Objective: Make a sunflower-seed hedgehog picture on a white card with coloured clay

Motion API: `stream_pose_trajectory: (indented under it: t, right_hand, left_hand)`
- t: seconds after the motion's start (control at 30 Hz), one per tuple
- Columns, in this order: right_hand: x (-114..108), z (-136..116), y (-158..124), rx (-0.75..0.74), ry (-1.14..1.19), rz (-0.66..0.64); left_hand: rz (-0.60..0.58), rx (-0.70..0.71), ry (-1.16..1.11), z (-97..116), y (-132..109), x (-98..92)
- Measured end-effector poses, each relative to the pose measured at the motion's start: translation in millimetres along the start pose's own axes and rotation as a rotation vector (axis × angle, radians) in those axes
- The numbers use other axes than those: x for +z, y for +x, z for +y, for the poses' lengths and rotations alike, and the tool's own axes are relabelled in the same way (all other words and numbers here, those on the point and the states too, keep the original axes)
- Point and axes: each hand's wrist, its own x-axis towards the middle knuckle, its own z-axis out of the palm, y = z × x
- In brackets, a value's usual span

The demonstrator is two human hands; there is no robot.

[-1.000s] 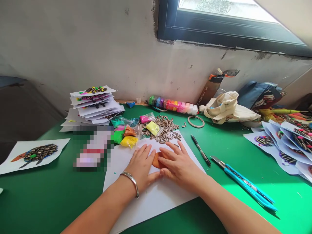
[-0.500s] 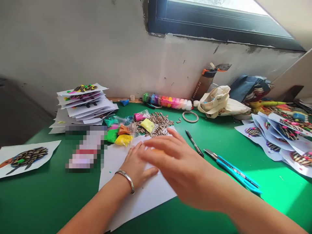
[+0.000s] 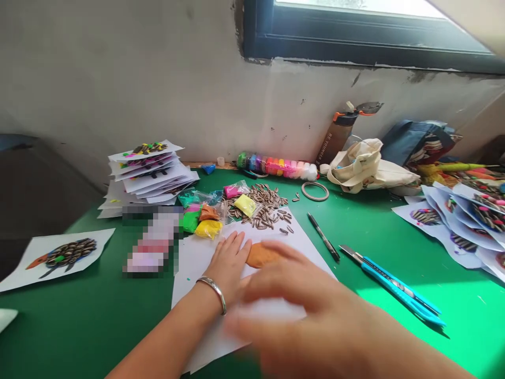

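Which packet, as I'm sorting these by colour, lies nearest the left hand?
The deep-yellow packet, just beyond the left hand. The pale-yellow packet lies farther back among striped seeds, and the green packet sits farther left.

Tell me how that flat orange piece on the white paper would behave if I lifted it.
The orange piece looks thin and clay-like, so it would probably flop or stretch. Its flat shape makes rolling unlikely. Lying flat on the white paper, it may cling a little when peeled up.
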Motion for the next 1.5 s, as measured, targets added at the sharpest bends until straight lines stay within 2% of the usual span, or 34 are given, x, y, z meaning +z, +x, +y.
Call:
stream_pose_trajectory:
  t: [0.07, 0.13, 0.23, 0.33, 0.47, 0.67, 0.83, 0.9, 1.03, 1.23, 1.5]
  right_hand:
    - [6.8, 19.5, 26.2, -0.011, 0.051, 0.001]
    - [25.0, 42.1, 40.8, 0.056, 0.065, 0.019]
    - [50.5, 65.7, 43.5, 0.164, 0.012, 0.006]
    - [62.9, 73.4, 38.1, 0.175, -0.032, -0.078]
    - [66.7, 73.2, 37.5, 0.163, -0.076, -0.129]
    - [64.2, 71.6, 39.5, 0.188, -0.088, -0.189]
    - [49.7, 66.1, 51.2, 0.207, -0.077, -0.099]
    - [42.9, 66.6, 62.4, 0.232, -0.079, -0.08]
    - [38.4, 77.3, 88.0, 0.307, -0.132, -0.12]
    - [55.8, 93.6, 111.0, 0.368, -0.242, -0.098]
    - [78.2, 86.1, 123.2, 0.393, -0.344, -0.09]
  left_hand:
    - [-0.024, -0.023, -0.048, 2.2, -0.5, -4.0]
    - [-0.056, -0.04, -0.076, 4.6, -0.9, -8.9]
    - [-0.058, -0.053, -0.097, 5.9, -2.0, -12.9]
    - [-0.002, -0.042, -0.107, 3.2, -3.6, -10.5]
    - [0.134, 0.038, -0.114, -0.9, -6.5, -6.8]
    - [0.343, 0.095, -0.102, 0.7, -9.4, -11.1]
    - [0.491, 0.132, -0.177, 1.6, -10.4, -15.9]
    - [0.501, 0.118, -0.227, 0.7, -10.9, -18.4]
    - [0.471, 0.086, -0.327, -3.2, -10.9, -21.5]
    - [0.408, 0.091, -0.41, -2.9, -9.4, -22.1]
    - [0.397, 0.148, -0.426, 5.3, -11.4, -21.9]
